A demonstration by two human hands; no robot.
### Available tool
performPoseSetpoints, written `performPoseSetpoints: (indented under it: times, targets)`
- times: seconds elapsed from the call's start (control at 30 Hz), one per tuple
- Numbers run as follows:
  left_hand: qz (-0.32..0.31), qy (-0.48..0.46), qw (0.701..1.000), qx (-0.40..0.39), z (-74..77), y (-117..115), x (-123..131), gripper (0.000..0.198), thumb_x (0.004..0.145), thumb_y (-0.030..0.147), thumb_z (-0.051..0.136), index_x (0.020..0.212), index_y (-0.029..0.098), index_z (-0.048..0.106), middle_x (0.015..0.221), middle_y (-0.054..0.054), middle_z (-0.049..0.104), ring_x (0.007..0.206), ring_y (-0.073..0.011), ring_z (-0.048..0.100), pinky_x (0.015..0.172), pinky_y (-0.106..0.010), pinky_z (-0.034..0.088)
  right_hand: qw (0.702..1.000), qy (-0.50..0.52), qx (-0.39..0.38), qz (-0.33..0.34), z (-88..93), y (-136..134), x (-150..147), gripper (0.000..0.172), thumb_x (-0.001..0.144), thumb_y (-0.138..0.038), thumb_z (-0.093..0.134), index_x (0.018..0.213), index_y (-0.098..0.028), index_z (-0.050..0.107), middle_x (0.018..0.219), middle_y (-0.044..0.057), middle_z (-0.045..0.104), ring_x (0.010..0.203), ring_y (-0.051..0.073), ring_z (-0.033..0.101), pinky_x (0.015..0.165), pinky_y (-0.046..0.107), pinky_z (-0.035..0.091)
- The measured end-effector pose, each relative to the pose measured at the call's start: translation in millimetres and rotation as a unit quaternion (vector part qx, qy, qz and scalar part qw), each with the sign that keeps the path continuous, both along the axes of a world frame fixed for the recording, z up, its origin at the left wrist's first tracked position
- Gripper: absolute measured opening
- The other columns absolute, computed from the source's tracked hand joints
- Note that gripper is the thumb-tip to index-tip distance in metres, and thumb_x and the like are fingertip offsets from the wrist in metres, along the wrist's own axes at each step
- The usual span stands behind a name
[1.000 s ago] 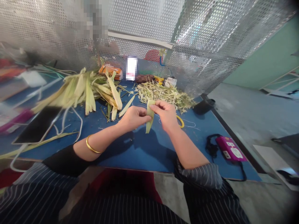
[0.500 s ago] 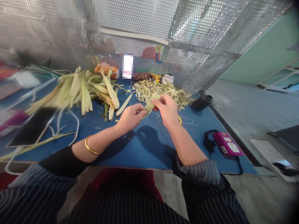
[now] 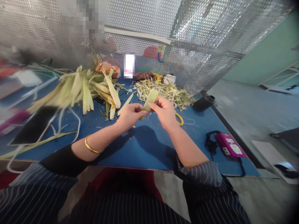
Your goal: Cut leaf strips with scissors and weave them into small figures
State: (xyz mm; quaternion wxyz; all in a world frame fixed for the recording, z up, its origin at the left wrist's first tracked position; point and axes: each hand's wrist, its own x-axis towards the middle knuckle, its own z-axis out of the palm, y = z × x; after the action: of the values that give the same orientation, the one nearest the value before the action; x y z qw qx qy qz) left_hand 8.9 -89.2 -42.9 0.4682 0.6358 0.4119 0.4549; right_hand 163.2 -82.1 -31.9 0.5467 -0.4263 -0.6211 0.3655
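Note:
A pale green strip of corn husk [image 3: 151, 97] is pinched between my two hands over the middle of the blue table. My left hand [image 3: 129, 115], with a gold bangle on its wrist, grips the strip's lower part. Around its middle, the thumb and fingers of my right hand [image 3: 164, 112] are closed; the upper end sticks up free. Behind my hands lies a heap of shredded husk [image 3: 161, 91]. To the left is a pile of long whole husks [image 3: 86, 88]. A yellow ring-shaped handle [image 3: 179, 119] shows beside my right wrist, the rest hidden.
A purple power strip [image 3: 230, 145] with a black cord lies at the right, near a black cylinder [image 3: 203, 102]. On the left are a dark flat panel [image 3: 35, 126] and white cables. A perforated metal screen [image 3: 144, 18] stands behind the table. An orange packet [image 3: 108, 70] sits at the back.
My right hand has slid down along the husk strip towards my left hand. More of the strip's upper end now stands free, and more of the yellow handle shows.

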Motion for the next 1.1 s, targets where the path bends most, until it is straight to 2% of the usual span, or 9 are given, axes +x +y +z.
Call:
performPoseSetpoints:
  times: [0.1,0.23,0.33,0.53,0.7,0.8,0.9,1.0,1.1]
  targets:
    - [0.007,0.043,0.999,0.022,-2.0,1.0,-2.8,0.015,0.075,0.030,0.060,0.073,0.016,0.067,0.062,0.001,0.061,0.056,-0.0096,0.051,0.054,-0.022,0.040,0.999,-0.021,0.004,-0.043,-3.7,1.9,3.0,0.018,0.074,-0.028,0.066,0.064,-0.020,0.053,0.056,-0.003,0.055,0.053,0.012,0.052,0.053,0.027,0.042]
    - [0.030,0.098,0.994,0.033,-2.9,1.1,-5.0,0.017,0.074,0.031,0.060,0.075,0.018,0.070,0.064,0.000,0.064,0.057,-0.0107,0.054,0.056,-0.023,0.043,0.994,-0.061,0.023,-0.093,-8.9,5.4,6.5,0.019,0.072,-0.031,0.068,0.065,-0.020,0.053,0.056,-0.003,0.057,0.051,0.012,0.054,0.056,0.030,0.044]
    - [0.048,0.108,0.993,0.025,-2.4,0.1,-3.6,0.018,0.074,0.034,0.060,0.070,0.017,0.065,0.061,0.000,0.063,0.053,-0.0105,0.054,0.051,-0.022,0.042,0.990,-0.081,0.026,-0.113,-7.9,4.5,6.6,0.021,0.072,-0.034,0.068,0.066,-0.020,0.053,0.055,-0.004,0.057,0.051,0.012,0.055,0.056,0.030,0.045]
    - [0.038,0.105,0.994,0.010,3.0,-3.9,1.8,0.019,0.079,0.034,0.057,0.069,0.019,0.052,0.050,0.004,0.055,0.045,-0.0093,0.053,0.047,-0.021,0.040,0.980,-0.119,0.059,-0.151,-3.6,0.6,5.4,0.021,0.074,-0.036,0.066,0.068,-0.021,0.054,0.056,-0.004,0.056,0.052,0.013,0.054,0.058,0.030,0.044]
    - [-0.035,0.059,0.997,-0.034,6.7,-3.2,1.8,0.013,0.072,0.029,0.063,0.069,0.017,0.059,0.052,0.005,0.052,0.045,-0.0073,0.050,0.049,-0.021,0.041,0.977,-0.151,0.075,-0.130,-2.4,-0.4,4.1,0.021,0.076,-0.034,0.065,0.068,-0.021,0.051,0.059,-0.003,0.056,0.056,0.013,0.052,0.061,0.030,0.042]
    - [-0.021,0.019,0.997,-0.076,7.8,-1.9,1.8,0.013,0.071,0.026,0.064,0.063,0.016,0.060,0.050,0.005,0.049,0.044,-0.0057,0.045,0.049,-0.021,0.041,0.984,-0.142,0.070,-0.085,-1.3,-1.9,1.4,0.017,0.076,-0.031,0.064,0.072,-0.021,0.052,0.065,-0.003,0.056,0.059,0.012,0.050,0.060,0.028,0.040]
    - [-0.006,-0.001,0.995,-0.103,7.3,0.0,1.1,0.012,0.069,0.026,0.066,0.065,0.016,0.064,0.050,0.004,0.050,0.043,-0.0058,0.044,0.048,-0.021,0.041,0.987,-0.145,0.054,-0.041,-3.2,-2.2,-1.3,0.017,0.073,-0.025,0.066,0.070,-0.020,0.050,0.061,-0.005,0.050,0.056,0.010,0.043,0.055,0.026,0.036]
    - [-0.028,0.013,0.995,-0.100,6.2,1.4,0.0,0.015,0.069,0.029,0.067,0.062,0.017,0.064,0.048,0.003,0.052,0.042,-0.0069,0.046,0.047,-0.022,0.042,0.991,-0.115,0.041,-0.057,-8.1,-1.3,-2.9,0.023,0.074,-0.025,0.064,0.062,-0.020,0.045,0.057,-0.006,0.045,0.053,0.009,0.040,0.053,0.025,0.034]
    - [-0.039,0.034,0.995,-0.084,7.7,0.4,-0.3,0.022,0.069,0.031,0.067,0.054,0.017,0.060,0.046,0.002,0.053,0.042,-0.0073,0.048,0.047,-0.022,0.041,0.995,-0.043,0.026,-0.085,-12.0,0.7,-3.8,0.025,0.074,-0.029,0.064,0.060,-0.020,0.045,0.055,-0.005,0.046,0.054,0.010,0.044,0.054,0.026,0.039]
